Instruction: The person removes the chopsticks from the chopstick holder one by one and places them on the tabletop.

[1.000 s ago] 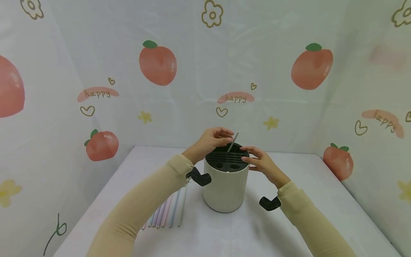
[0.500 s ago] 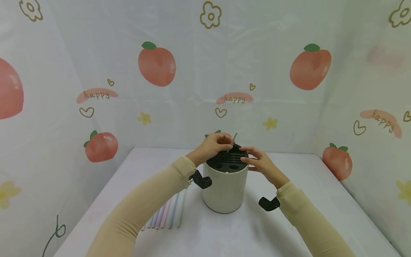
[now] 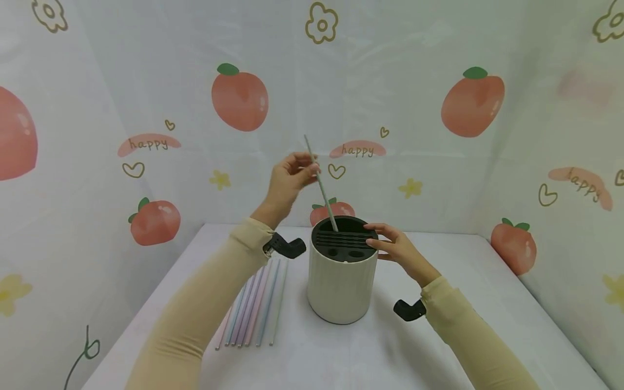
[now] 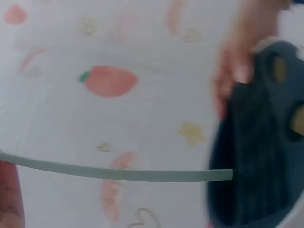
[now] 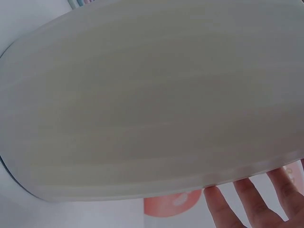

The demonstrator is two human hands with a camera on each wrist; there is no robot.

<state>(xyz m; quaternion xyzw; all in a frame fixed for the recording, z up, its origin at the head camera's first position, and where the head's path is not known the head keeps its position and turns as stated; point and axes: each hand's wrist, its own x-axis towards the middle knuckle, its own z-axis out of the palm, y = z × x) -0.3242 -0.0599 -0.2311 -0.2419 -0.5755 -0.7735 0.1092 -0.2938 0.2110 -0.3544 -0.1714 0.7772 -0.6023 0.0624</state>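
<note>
A white ribbed knife block [image 3: 339, 292] with a black top stands upright on the table; its top has slots, round holes and a larger rear opening. My left hand [image 3: 288, 181] is raised above and left of it, pinching a thin pale green stick [image 3: 323, 189] near its upper part. The stick leans left, and its lower end shows at the rear opening, also beside the black top [image 4: 266, 142] in the left wrist view. My right hand [image 3: 397, 249] rests fingers on the block's right rim; extended fingers [image 5: 251, 202] touch its side in the right wrist view.
Several pastel sticks [image 3: 253, 306] lie side by side on the white table [image 3: 312, 357], left of the block and partly under my left forearm. A white sheet [image 3: 292, 97] printed with fruit hangs behind and at both sides.
My left hand has taken hold of the stick and raised it up and leftward, so more of its length shows and it leans left instead of right. My right hand has stayed on the rim.
</note>
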